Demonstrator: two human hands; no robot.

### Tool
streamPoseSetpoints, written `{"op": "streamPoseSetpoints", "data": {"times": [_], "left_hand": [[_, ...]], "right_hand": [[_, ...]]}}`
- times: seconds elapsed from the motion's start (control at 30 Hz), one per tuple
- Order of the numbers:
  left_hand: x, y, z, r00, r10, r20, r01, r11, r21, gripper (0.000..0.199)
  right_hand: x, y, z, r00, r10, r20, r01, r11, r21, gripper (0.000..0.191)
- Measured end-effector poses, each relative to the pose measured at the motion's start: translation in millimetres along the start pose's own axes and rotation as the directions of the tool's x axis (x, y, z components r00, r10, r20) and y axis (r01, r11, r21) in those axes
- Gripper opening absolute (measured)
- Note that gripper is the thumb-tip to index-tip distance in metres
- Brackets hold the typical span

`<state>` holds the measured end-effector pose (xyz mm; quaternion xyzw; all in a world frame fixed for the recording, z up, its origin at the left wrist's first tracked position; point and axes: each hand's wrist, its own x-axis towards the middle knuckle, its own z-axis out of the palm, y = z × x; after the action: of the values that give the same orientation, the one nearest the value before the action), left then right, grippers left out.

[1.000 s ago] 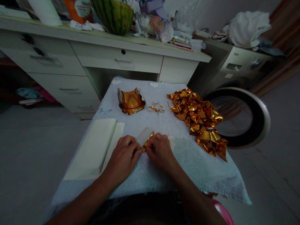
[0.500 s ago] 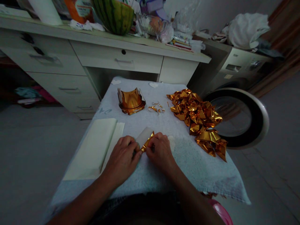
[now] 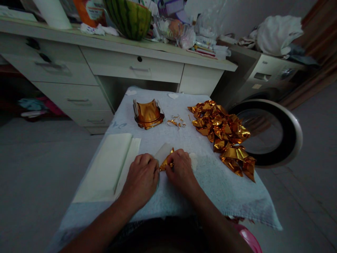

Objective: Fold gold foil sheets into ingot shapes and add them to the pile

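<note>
Between my hands lies a small sheet of foil paper, its pale whitish part point(image 3: 162, 151) pointing away from me and its folded gold part point(image 3: 164, 164) nearest my fingers. My right hand point(image 3: 181, 168) pinches the right side of the gold fold. My left hand point(image 3: 143, 175) is closed at the sheet's left edge, thumb and fingertips together; the exact grip is partly hidden. Beyond them stands a curved stack of gold foil sheets point(image 3: 149, 114), with thin gold scraps point(image 3: 176, 121) beside it. Folded gold foil pieces point(image 3: 221, 126) are heaped to the right.
A cloth-covered table point(image 3: 205, 196) carries the work. Folded cream paper point(image 3: 105, 168) lies at left. Behind are a drawer desk point(image 3: 118, 63) with a cut watermelon point(image 3: 129, 19) and clutter, and a washing machine with its round door point(image 3: 292, 133) open by the table's right side.
My left hand has turned, its thumb drawing in beside the fingers. The gold part between my hands now looks wider and more triangular. My right hand has barely moved.
</note>
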<state>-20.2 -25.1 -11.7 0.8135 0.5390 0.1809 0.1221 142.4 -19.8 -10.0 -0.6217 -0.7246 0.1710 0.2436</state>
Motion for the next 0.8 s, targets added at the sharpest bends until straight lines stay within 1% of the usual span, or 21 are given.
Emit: {"op": "streamPoseSetpoints", "data": {"times": [0.03,0.1,0.17,0.23,0.4,0.63,0.7,0.8], "left_hand": [[-0.5,0.5,0.8,1.000,-0.011,-0.008,0.011,1.000,-0.009,0.010],[-1.5,0.8,1.5,1.000,-0.026,-0.018,0.025,0.998,-0.057,0.016],[-1.9,0.5,0.8,0.999,-0.021,-0.025,0.018,0.993,-0.114,0.025],[-2.0,-0.2,-0.6,1.000,-0.005,-0.023,0.001,0.988,-0.152,0.028],[-0.9,-1.3,-1.7,1.000,-0.009,-0.009,0.007,0.984,-0.177,0.029],[4.0,-2.5,1.8,0.999,-0.036,-0.004,0.035,0.988,-0.154,0.022],[4.6,-2.8,2.2,0.999,-0.041,0.002,0.041,0.988,-0.146,0.023],[4.4,-3.0,2.2,0.999,-0.043,0.010,0.044,0.989,-0.143,0.022]], "right_hand": [[0.3,-0.1,-0.4,1.000,-0.001,0.004,0.001,1.000,0.004,0.007],[1.0,-0.2,-0.9,1.000,0.003,0.013,-0.003,1.000,0.005,0.012],[1.5,-0.1,-1.1,1.000,0.013,0.025,-0.013,1.000,-0.001,0.015],[1.7,0.3,-1.2,0.999,0.025,0.035,-0.024,1.000,-0.015,0.016],[0.9,1.9,-1.0,0.999,0.002,0.037,-0.001,0.999,-0.038,0.023],[-1.8,1.7,2.9,1.000,0.008,0.020,-0.007,0.999,-0.050,0.031],[-2.0,2.6,1.2,1.000,-0.002,0.028,0.003,0.999,-0.035,0.033],[-1.4,5.2,-5.7,0.996,-0.051,0.069,0.049,0.998,0.030,0.032]]}}
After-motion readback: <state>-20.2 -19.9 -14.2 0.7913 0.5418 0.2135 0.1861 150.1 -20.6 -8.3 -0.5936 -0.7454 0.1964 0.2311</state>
